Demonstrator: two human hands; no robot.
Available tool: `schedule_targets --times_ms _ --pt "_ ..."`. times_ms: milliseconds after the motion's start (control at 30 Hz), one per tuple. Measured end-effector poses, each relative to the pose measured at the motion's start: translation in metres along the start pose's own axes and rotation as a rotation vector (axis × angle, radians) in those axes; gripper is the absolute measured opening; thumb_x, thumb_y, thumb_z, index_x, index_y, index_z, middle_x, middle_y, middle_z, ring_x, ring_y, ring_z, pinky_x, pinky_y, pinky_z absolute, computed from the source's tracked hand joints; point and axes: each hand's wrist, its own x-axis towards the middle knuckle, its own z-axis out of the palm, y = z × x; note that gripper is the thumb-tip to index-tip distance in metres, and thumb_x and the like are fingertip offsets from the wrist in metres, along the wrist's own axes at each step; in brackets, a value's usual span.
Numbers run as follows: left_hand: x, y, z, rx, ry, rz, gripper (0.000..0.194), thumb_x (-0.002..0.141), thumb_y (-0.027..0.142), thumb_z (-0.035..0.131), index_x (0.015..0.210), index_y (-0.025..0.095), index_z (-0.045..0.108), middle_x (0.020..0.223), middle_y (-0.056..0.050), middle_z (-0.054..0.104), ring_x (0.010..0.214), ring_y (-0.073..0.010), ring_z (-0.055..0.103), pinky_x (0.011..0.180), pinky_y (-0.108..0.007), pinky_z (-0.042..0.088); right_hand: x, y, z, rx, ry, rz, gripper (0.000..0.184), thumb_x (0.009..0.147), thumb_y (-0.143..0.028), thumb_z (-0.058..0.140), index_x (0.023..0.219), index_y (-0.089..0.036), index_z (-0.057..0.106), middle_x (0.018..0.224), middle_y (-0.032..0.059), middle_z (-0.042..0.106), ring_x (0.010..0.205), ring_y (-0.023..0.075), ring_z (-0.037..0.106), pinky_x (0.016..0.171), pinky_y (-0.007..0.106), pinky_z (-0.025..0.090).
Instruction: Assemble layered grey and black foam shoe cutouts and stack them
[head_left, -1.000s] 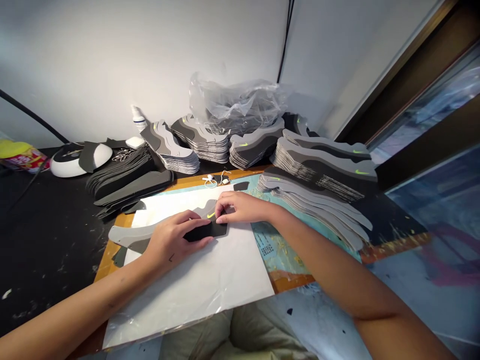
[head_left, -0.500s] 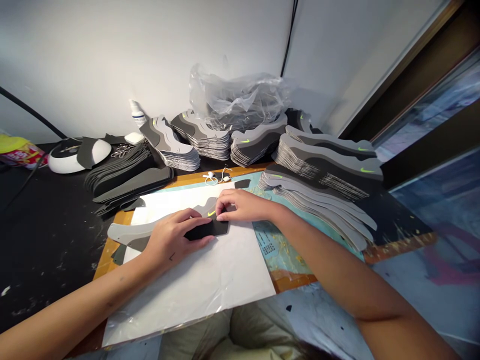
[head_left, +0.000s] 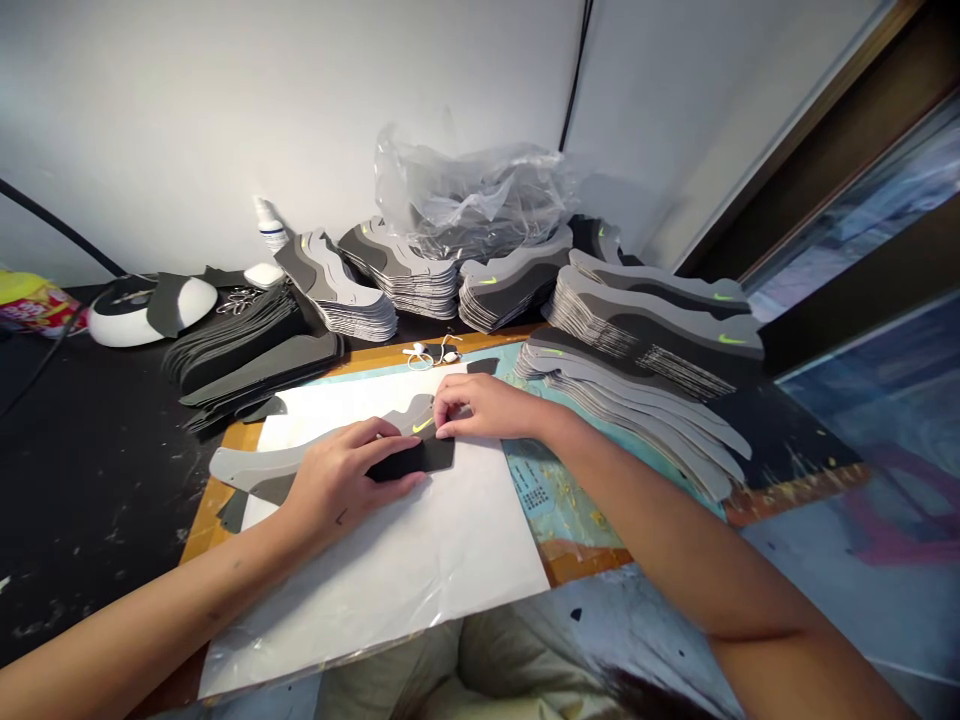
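A wavy grey and black shoe upper panel (head_left: 259,464) with a yellow-green swoosh lies on a white sheet (head_left: 420,560). My left hand (head_left: 349,478) rests over its middle, fingers and thumb stretched out and pressing on it. Under the left fingertips shows a black strip (head_left: 420,457) along the panel's lower side. At the right end, beside the swoosh, my right hand (head_left: 480,405) has its thumb and curled fingers pinched on the panel's edge. The left hand covers the middle of the panel, and the exact pinch point is hidden.
Stacks of similar grey panels (head_left: 652,330) stand along the back and right. Black pieces (head_left: 255,370) are piled at left, near a white rounded object (head_left: 187,305). White earphones (head_left: 424,352) lie beyond the sheet. A clear plastic bag (head_left: 480,200) and white bottle (head_left: 268,222) stand by the wall.
Both hands stay on the panel in nearly the same place. The right fingers shift only slightly at its right end, and the whole view has moved a little.
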Motion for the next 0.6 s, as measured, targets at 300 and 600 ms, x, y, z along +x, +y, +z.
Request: schedule_targets --times_ms 300,600 --pt "0.0000 -0.0013 0.0007 0.007 0.006 -0.001 0.030 0.087 0.042 0.067 0.105 0.020 0.075 0.091 -0.005 0.068 0.076 -0.0172 0.065 0.065 -0.026 0.051 0.0015 -0.0018 0.0013 -0.045 0.023 -0.008 0.006 0.087 -0.015 0.065 0.082 -0.017 0.065 0.092 0.0025 0.062 0.086 0.0148 0.057 0.078 0.026 0.044" --pt "-0.0013 -0.0020 0.0016 -0.004 0.002 -0.004 0.030 0.087 0.043 0.066 0.105 0.020 0.074 0.091 -0.005 0.068 0.075 -0.0173 0.064 0.066 -0.027 0.051 0.0025 0.0036 0.0035 -0.015 0.052 -0.037 0.009 0.091 -0.014 0.057 0.092 -0.018 0.065 0.096 0.0030 0.066 0.089 0.0153 0.059 0.080 0.027 0.043"
